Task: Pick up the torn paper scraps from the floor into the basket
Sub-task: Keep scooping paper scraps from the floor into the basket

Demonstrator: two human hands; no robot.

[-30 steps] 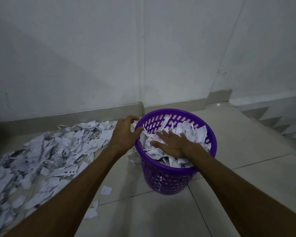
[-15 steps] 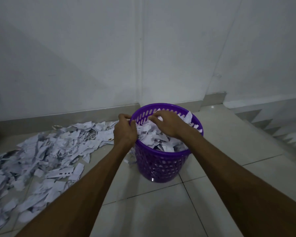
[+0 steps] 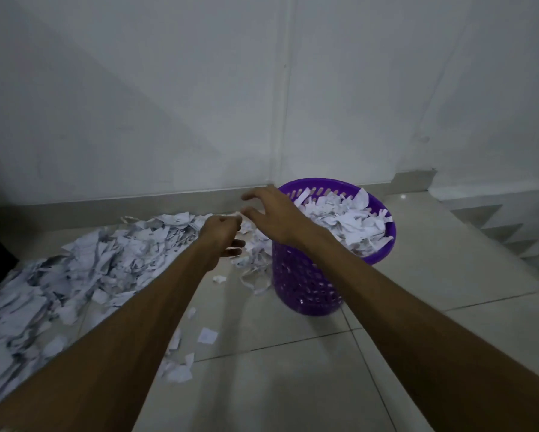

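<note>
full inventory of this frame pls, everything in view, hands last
basket: 1, purple, perforated plastic, upright on the floor near the wall, heaped with white scraps.
scraps in basket: many, white, piled to the rim.
scrap pile: many, white with grey print, spread over the floor left of the basket.
loose scraps: several, white, on the tiles in front of the pile.
floor: pale tiles.
wall: white, grey skirting.
left hand: fingers loosely curled, above the pile, holding nothing visible.
right hand: fingers spread, over the basket's left rim, empty.
</note>
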